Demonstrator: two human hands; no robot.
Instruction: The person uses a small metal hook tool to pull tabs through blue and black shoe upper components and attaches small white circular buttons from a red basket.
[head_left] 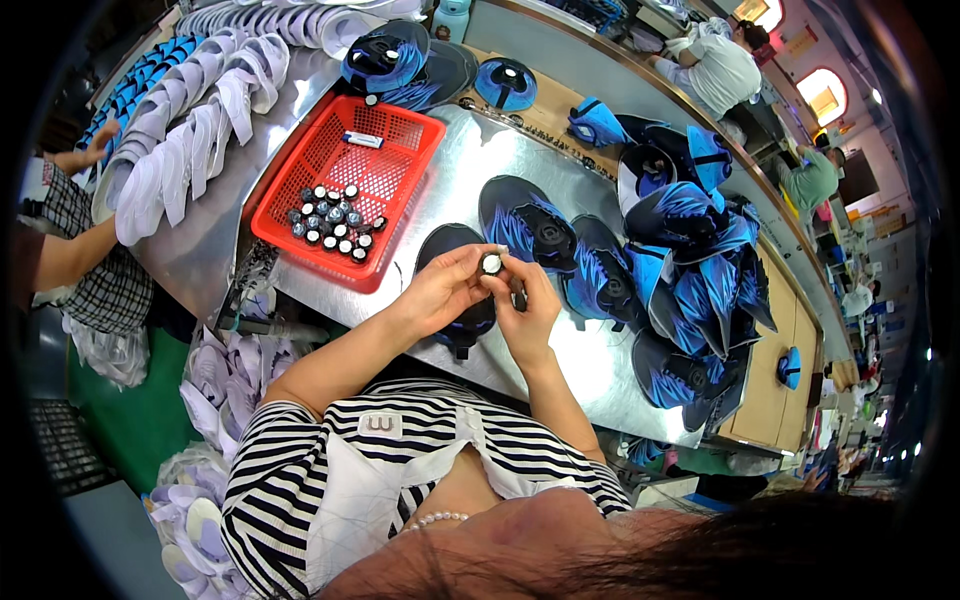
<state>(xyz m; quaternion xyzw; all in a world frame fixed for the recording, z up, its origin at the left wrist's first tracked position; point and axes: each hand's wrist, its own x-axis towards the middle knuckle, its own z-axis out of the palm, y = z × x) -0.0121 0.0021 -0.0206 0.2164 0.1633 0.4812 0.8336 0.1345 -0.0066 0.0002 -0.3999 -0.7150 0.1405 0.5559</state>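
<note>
Above the metal table (395, 300), both hands meet at chest height. My left hand (450, 285) pinches a small round black knob with a white face (491, 264). The thumb and fingers of my right hand (530, 305) close on the same knob from the other side. Something small and dark shows by the right fingers; I cannot make out what it is. Black and blue shoe uppers lie flat beyond and under the hands, among them a dark one (445, 240) and a blue-patterned one (525, 225). A red plastic basket (283, 262) holds several similar knobs (335, 215).
In the basket also lies a small white and blue tube (362, 140). More black and blue uppers (690, 290) pile up at the right. White shoe parts (190, 125) stand in rows at the left, beside another person's arm (75, 262). A light blue bottle (451, 20) stands behind.
</note>
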